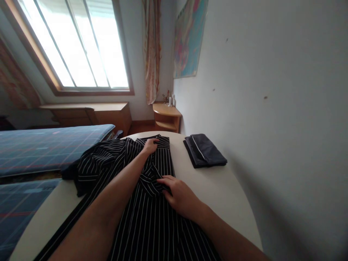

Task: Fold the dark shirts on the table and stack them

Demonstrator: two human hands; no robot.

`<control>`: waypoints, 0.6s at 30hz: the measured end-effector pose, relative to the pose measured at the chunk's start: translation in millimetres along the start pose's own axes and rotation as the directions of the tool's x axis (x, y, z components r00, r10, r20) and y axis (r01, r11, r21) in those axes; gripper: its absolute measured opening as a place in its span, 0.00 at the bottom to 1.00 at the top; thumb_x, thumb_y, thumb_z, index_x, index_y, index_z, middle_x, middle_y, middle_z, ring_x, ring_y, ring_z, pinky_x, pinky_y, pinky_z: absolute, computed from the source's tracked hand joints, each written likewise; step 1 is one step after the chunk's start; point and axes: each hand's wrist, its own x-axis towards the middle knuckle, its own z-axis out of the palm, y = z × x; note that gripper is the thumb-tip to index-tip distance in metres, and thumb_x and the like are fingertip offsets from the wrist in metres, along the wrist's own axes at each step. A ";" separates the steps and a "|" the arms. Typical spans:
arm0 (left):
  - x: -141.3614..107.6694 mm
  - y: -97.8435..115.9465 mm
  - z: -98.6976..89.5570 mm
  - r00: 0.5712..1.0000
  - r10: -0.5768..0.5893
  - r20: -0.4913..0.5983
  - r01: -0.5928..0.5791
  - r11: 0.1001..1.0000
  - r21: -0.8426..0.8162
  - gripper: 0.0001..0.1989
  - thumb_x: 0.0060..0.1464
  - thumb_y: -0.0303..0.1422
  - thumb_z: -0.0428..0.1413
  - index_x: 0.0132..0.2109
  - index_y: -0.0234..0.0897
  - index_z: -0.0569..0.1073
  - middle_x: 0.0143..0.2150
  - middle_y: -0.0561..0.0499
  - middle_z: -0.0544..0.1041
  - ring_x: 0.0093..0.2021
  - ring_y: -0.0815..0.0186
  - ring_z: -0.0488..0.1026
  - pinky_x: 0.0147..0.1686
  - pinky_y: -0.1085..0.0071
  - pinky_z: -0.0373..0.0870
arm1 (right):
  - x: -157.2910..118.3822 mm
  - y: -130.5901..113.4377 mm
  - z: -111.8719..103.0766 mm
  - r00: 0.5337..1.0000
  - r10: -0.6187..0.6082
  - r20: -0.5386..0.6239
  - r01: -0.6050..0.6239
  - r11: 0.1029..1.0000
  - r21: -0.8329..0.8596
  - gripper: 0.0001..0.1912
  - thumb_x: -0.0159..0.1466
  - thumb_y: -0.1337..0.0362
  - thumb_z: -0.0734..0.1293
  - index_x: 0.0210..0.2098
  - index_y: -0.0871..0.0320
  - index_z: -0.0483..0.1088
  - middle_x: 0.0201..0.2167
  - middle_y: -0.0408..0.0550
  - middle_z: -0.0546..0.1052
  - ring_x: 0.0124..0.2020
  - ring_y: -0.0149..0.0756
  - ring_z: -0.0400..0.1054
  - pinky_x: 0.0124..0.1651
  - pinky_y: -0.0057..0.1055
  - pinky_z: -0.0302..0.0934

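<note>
A black garment with white stripes (152, 217) lies spread over the round white table (231, 195), its left part bunched near the table's left edge. Toward the far end of the garment, my left hand (150, 145) rests on the cloth, fingers curled and pressed to it near the upper edge. Closer to me, my right hand (178, 194) has its fingers on a rumpled fold of the striped cloth at the garment's right side, thumb and fingers around the fabric.
A folded dark cloth (206, 150) lies at the table's right, near the wall (285, 127). Beds with blue plaid covers (54, 146) stand at the left. A small wooden corner shelf (167, 110) and a desk (108, 108) are beyond the table.
</note>
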 end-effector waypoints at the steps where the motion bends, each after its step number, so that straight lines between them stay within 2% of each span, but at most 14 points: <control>1: -0.3 -3.0 -2.9 1.000 0.010 -0.003 -0.010 1.000 0.010 0.21 0.49 0.21 0.57 0.51 0.34 0.80 0.48 0.45 0.82 0.50 0.59 0.77 0.56 0.68 0.69 | -0.6 -2.9 0.8 1.000 -0.001 -0.016 0.002 1.000 0.028 0.24 0.62 0.72 0.64 0.58 0.60 0.71 0.59 0.53 0.73 0.60 0.41 0.67 0.65 0.37 0.58; 6: -5.8 -16.1 -10.5 0.999 0.048 0.003 -0.048 0.996 0.078 0.21 0.47 0.22 0.58 0.50 0.35 0.80 0.52 0.45 0.80 0.57 0.57 0.74 0.61 0.66 0.64 | -2.7 -12.0 8.4 0.999 -0.021 0.029 0.017 0.994 0.112 0.29 0.60 0.72 0.67 0.61 0.62 0.68 0.59 0.54 0.73 0.60 0.41 0.66 0.66 0.37 0.57; 11: -7.5 -17.7 -12.8 0.997 0.076 0.027 -0.079 0.985 0.156 0.24 0.49 0.22 0.56 0.54 0.36 0.78 0.55 0.46 0.78 0.59 0.58 0.71 0.62 0.66 0.62 | -4.1 -16.4 16.4 0.997 0.005 0.072 -0.016 0.988 0.153 0.32 0.58 0.72 0.67 0.62 0.62 0.67 0.59 0.54 0.74 0.60 0.41 0.67 0.65 0.36 0.58; 14: -11.1 -14.9 -15.1 0.994 0.099 0.051 -0.107 0.972 0.207 0.24 0.50 0.21 0.55 0.55 0.37 0.77 0.57 0.46 0.76 0.61 0.58 0.69 0.63 0.66 0.61 | -4.5 -18.6 20.3 0.997 0.019 0.076 -0.033 0.982 0.187 0.28 0.63 0.66 0.66 0.63 0.60 0.67 0.58 0.52 0.75 0.59 0.41 0.69 0.64 0.36 0.60; 16: -17.3 -13.0 -17.0 0.992 0.113 0.064 -0.126 0.962 0.244 0.24 0.50 0.21 0.56 0.54 0.38 0.77 0.60 0.46 0.74 0.62 0.57 0.67 0.64 0.65 0.60 | -4.1 -18.4 22.7 0.994 0.024 0.102 -0.044 0.981 0.189 0.24 0.68 0.61 0.62 0.62 0.59 0.68 0.57 0.51 0.76 0.57 0.41 0.70 0.62 0.36 0.62; 18: -26.1 -10.8 -19.6 0.991 0.119 0.059 -0.131 0.950 0.283 0.24 0.50 0.23 0.57 0.54 0.40 0.77 0.64 0.46 0.69 0.64 0.53 0.64 0.65 0.60 0.59 | -3.2 -16.4 25.1 0.991 0.020 0.133 -0.041 0.987 0.157 0.21 0.71 0.61 0.58 0.60 0.57 0.70 0.54 0.51 0.77 0.55 0.41 0.72 0.59 0.36 0.63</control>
